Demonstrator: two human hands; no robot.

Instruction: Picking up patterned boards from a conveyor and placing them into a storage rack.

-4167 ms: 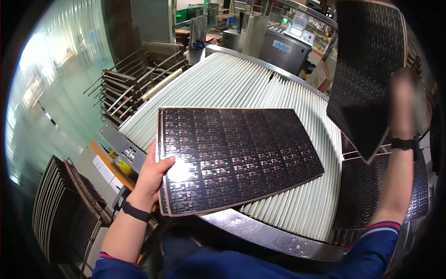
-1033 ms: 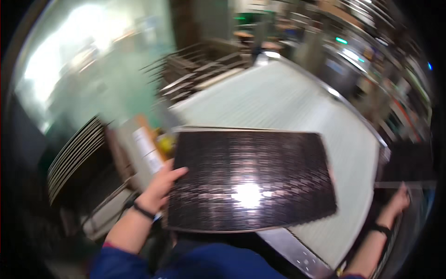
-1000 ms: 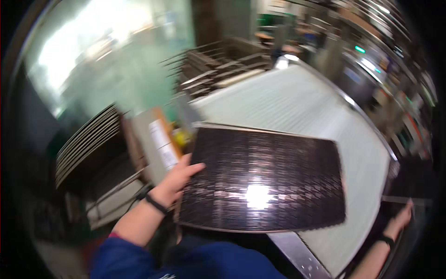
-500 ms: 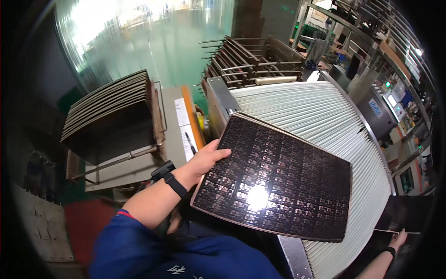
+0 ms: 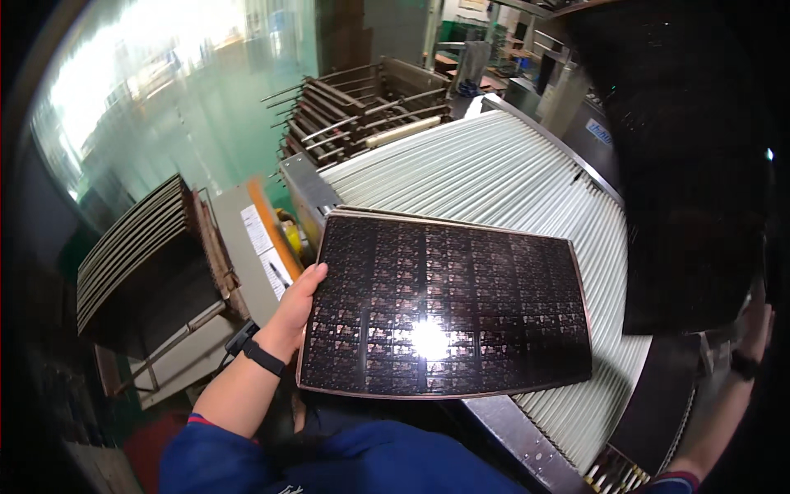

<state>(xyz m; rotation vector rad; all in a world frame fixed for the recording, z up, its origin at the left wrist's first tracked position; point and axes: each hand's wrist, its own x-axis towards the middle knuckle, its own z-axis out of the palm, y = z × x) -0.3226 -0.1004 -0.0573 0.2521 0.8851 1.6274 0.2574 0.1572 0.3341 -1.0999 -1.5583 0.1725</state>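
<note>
My left hand [image 5: 300, 309] grips the left edge of a thin stack of dark circuit board panels [image 5: 448, 305], thumb on top. The top panel carries a grid of small coppery patterns and a bright glare spot. The stack is tilted above the near part of a white roller conveyor [image 5: 461, 156]. At the far right, my right hand [image 5: 757, 325] holds a large dark panel [image 5: 691, 165] by its right side, raised over the conveyor's right edge. That hand is dim and smeared near the picture's rim, its fingers partly hidden.
On the left, a slotted rack [image 5: 140, 272] with several dark panels stands on a grey table [image 5: 226, 226] beside paper sheets [image 5: 263, 243] and a pen. Behind the conveyor sit brown metal racks [image 5: 354, 115] with protruding rods. A translucent strip curtain [image 5: 181, 99] hangs at the back left.
My right hand has lifted the dark panel from low at the right to high beside the conveyor. The left-hand stack has levelled somewhat. The whole view has swung rightward.
</note>
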